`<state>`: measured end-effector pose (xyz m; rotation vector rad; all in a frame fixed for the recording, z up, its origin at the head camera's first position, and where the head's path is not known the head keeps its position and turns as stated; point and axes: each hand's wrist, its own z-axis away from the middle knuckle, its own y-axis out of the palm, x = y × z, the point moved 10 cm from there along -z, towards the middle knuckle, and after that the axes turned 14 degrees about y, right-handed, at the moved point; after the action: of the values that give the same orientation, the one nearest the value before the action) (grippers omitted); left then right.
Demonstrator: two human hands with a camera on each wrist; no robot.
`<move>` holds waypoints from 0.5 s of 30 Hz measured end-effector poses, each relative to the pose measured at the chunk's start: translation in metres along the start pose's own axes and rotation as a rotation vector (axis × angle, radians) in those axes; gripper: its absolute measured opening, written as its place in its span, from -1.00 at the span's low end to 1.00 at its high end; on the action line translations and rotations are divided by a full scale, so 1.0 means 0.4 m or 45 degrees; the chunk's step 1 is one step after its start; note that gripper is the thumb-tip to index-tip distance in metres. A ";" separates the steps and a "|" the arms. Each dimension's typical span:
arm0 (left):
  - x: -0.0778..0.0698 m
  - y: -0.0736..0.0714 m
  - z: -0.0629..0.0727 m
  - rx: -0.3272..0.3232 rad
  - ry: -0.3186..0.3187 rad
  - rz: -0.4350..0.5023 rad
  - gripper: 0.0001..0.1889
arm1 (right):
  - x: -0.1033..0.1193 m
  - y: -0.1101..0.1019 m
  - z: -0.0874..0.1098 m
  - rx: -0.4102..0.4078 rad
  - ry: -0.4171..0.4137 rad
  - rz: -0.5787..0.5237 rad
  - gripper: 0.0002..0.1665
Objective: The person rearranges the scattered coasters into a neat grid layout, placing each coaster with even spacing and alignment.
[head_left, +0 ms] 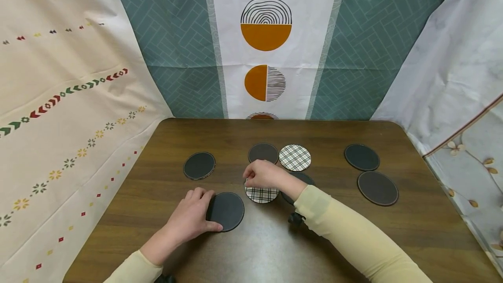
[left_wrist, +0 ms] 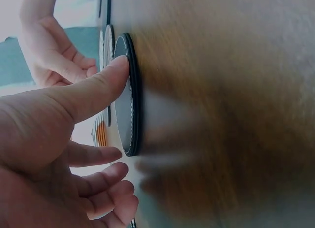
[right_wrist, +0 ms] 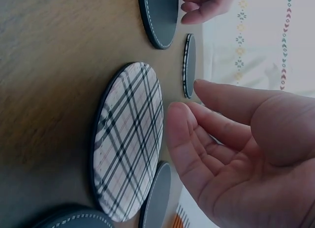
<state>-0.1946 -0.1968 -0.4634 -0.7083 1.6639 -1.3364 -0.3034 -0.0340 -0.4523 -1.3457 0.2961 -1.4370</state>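
Observation:
My left hand point(head_left: 186, 215) spans the left side of a round black coaster point(head_left: 228, 211), thumb at its near edge and fingers at its far edge. In the left wrist view, the thumb touches the stitched rim of that coaster point(left_wrist: 124, 102). My right hand point(head_left: 264, 174) hovers over a plaid coaster point(head_left: 262, 195) and partly hides it. Its fingers are loosely bent. In the right wrist view, a gap shows between thumb and index finger, nothing is held, and the plaid coaster point(right_wrist: 129, 144) lies beside the fingertips.
Behind the right hand lie a brown coaster point(head_left: 263, 152) and another plaid coaster point(head_left: 295, 157). A dark coaster point(head_left: 300, 180) is partly under the right wrist. One black coaster point(head_left: 199, 166) lies far left; dark coasters point(head_left: 362, 157) lie right. Cloth hangs around the wooden table point(head_left: 424, 222).

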 end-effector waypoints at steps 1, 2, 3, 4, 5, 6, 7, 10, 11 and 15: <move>0.003 -0.001 0.000 0.002 -0.005 0.003 0.06 | 0.005 0.003 -0.002 0.003 -0.011 0.004 -0.74; 0.005 -0.001 -0.001 0.006 -0.011 0.006 0.05 | 0.010 0.007 -0.005 0.006 -0.020 0.009 -0.74; 0.008 0.000 -0.001 0.010 -0.017 0.008 0.05 | 0.014 0.011 -0.007 0.011 -0.026 0.012 -0.74; 0.011 -0.001 -0.002 0.013 -0.023 0.012 0.04 | 0.019 0.015 -0.010 0.017 -0.032 0.015 -0.74; 0.013 -0.001 -0.002 0.015 -0.031 0.016 0.03 | 0.024 0.019 -0.012 0.021 -0.038 0.020 -0.74; 0.016 -0.002 -0.002 0.016 -0.038 0.021 0.01 | 0.030 0.023 -0.014 0.025 -0.041 0.032 -0.73; 0.019 -0.003 -0.002 0.017 -0.046 0.026 -0.01 | 0.035 0.028 -0.016 0.029 -0.046 0.045 -0.74; 0.026 -0.005 0.000 0.018 -0.062 0.041 -0.08 | 0.047 0.041 -0.020 0.043 -0.062 0.074 -0.79; 0.029 -0.005 0.001 0.021 -0.067 0.047 -0.11 | 0.051 0.045 -0.021 0.049 -0.068 0.084 -0.81; 0.041 -0.003 0.002 0.023 -0.072 0.063 -0.17 | 0.061 0.061 -0.022 0.081 -0.083 0.097 -0.91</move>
<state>-0.2015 -0.2114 -0.4668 -0.6847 1.6124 -1.2837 -0.2921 -0.0670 -0.4605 -1.3137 0.2542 -1.3263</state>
